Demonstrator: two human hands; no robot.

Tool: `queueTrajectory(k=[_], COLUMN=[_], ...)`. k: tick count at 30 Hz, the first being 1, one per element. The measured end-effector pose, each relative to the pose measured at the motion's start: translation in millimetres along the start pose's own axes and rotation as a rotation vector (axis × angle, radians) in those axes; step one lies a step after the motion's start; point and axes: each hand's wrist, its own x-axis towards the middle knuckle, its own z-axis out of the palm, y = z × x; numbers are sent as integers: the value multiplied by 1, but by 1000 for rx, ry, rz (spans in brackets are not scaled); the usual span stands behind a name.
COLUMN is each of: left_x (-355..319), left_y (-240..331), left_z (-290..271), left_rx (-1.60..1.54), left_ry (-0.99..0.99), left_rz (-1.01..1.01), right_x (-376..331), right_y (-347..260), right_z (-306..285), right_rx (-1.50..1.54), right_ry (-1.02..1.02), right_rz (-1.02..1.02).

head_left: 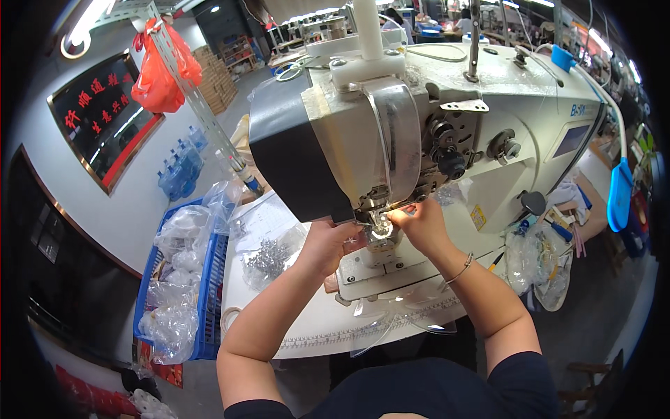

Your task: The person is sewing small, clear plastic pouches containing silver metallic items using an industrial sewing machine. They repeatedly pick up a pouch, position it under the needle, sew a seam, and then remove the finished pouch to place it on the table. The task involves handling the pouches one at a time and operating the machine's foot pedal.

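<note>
A navy short-sleeved top (433, 387) is worn with a bracelet (466, 265) (thin, silvery) round the right wrist (450, 260).

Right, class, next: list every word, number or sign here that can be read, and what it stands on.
Wording not copied, only located:
Glossy black framed wall panel: large red characters, clear.
White metal sewing machine: blue lettering beside a grey rectangular screen, partly blurred.
Small yellow rectangular label on the machine: too small.
Long pale ruler strip: markings too small.

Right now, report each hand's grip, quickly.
Left hand: curled beside the sewing machine's needle area; whether holding anything, cannot tell.
Right hand: curled there too; contents cannot be told.
</note>
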Motion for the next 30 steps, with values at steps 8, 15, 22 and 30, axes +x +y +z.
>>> queueTrajectory(k=[8,15,22,30], left_x=[-2,-2,0,-4], left_y=[0,2,-4,-2], left_z=[2,2,1,4], left_rx=[13,47,44,58], left_ry=[38,6,24,34], left_rz=[-25,20,52,54], right_x=[1,1,1,0], right_y=[10,7,1,-2], right_z=[3,1,2,3], right_rx=[-34,-20,33,59], right_ry=[24,-60,4,1], right_rz=[-77,95,12,53])
